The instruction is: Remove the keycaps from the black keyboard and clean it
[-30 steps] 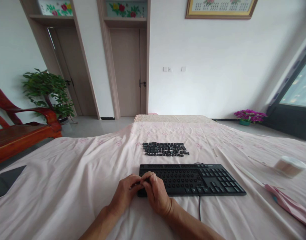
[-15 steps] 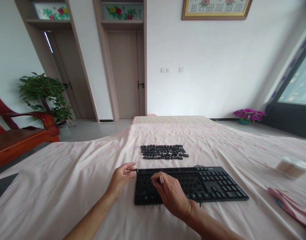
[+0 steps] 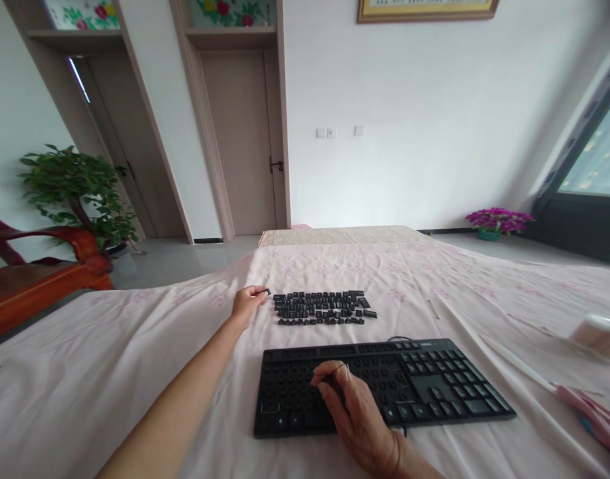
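My left hand [image 3: 248, 306] is pinched on a small black keycap [image 3: 267, 291], just left of the rows of loose keycaps [image 3: 317, 306] on the cloth. Nearer to me lies a black computer keyboard [image 3: 437, 399]; many key positions on its left and middle are bare, while the number pad and part of the bottom row carry keys. Over the bare part, my right hand [image 3: 352, 409] is closed around a thin, shiny tool [image 3: 348, 372], mostly hidden by the fingers. Whether that tool touches the keyboard I cannot tell.
A pink flowered cloth [image 3: 195, 386] covers the surface. To the right lie a short thin stick [image 3: 434, 309], a long pale strip [image 3: 517, 364], a pink item [image 3: 591, 409] and a clear tub of sticks [image 3: 601, 337]. A wooden armchair [image 3: 80, 256] stands at left.
My left hand has moved from the keyboard's upper left corner up to the left end of the loose keycaps, carrying a keycap. My right hand stays over the keyboard. The view has tilted down slightly.
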The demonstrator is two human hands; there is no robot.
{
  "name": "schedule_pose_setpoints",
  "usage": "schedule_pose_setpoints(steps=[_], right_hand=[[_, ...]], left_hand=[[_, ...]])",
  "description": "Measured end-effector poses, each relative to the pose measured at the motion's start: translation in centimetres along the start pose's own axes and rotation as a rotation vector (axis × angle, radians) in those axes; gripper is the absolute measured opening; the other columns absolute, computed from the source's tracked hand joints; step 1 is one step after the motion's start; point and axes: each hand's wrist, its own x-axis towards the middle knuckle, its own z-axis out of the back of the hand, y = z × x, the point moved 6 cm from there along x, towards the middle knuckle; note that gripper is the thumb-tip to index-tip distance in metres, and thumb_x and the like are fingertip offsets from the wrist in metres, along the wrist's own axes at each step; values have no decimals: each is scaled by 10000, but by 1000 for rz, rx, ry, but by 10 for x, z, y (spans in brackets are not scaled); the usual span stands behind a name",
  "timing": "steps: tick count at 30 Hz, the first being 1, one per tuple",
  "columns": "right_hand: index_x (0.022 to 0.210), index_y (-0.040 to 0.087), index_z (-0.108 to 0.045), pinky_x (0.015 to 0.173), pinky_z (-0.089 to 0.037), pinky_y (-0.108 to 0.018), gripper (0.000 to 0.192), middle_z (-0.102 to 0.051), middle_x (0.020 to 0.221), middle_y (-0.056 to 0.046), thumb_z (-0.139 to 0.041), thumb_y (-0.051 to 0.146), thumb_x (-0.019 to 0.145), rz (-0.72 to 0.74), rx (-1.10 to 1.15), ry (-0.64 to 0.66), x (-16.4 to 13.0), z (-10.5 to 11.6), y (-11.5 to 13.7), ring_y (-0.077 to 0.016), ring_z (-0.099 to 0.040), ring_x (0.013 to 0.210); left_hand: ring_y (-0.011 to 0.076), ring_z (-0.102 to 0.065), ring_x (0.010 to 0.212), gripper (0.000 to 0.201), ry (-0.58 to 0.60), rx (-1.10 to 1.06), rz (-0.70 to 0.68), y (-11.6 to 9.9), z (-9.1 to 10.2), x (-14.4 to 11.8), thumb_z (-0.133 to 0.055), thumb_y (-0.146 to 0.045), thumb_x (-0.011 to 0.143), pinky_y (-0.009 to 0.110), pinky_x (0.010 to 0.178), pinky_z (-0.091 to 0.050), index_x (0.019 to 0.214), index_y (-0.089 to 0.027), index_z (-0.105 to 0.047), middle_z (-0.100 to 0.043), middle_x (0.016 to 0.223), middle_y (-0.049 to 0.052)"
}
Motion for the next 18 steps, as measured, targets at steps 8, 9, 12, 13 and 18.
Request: schedule_pose_setpoints(steps=[8, 9, 12, 13, 18], right_hand=[[1062, 232, -477, 732, -481, -227, 165, -615, 884, -13, -411, 146, 938, 58, -24, -17, 2, 3, 2, -128, -605, 785], [1063, 232, -476, 728, -484, -227, 169, -616, 883, -14, -411, 142, 935, 68, -26, -14, 2, 3, 3, -128, -606, 781], [1058, 234, -477, 711, -489, -223, 181, -613, 869, -11, -412, 131, 924, 82, -31, -3, 1, 2, 2, -126, -603, 761], [1056, 234, -478, 711, -490, -223, 184, -613, 867, -10, -413, 126, 921, 86, -31, -1, 1, 2, 1, -126, -603, 760], [1059, 231, -479, 725, -494, -222, 193, -615, 876, -15, -411, 119, 918, 93, -30, -5, 2, 2, 2, -126, -608, 778]], left_hand=[[123, -623, 594, 183, -3, 430, -44, 8, -13, 45, -686, -295, 709, 196, 536, -409, 856, -204, -746, -731, 747, 9], [122, -619, 589, 176, 10, 481, -45, 9, -15, 49, -680, -295, 711, 198, 534, -397, 851, -215, -750, -732, 744, 2], [126, -618, 595, 176, 56, 605, -44, 12, -24, 57, -663, -317, 726, 205, 543, -378, 856, -248, -759, -738, 744, -11], [131, -624, 614, 180, 71, 637, -44, 12, -27, 59, -659, -325, 732, 207, 551, -376, 864, -257, -761, -742, 760, -12], [150, -655, 778, 192, 134, 743, -53, 12, -35, 62, -666, -346, 746, 197, 599, -384, 895, -273, -762, -757, 892, -5]])
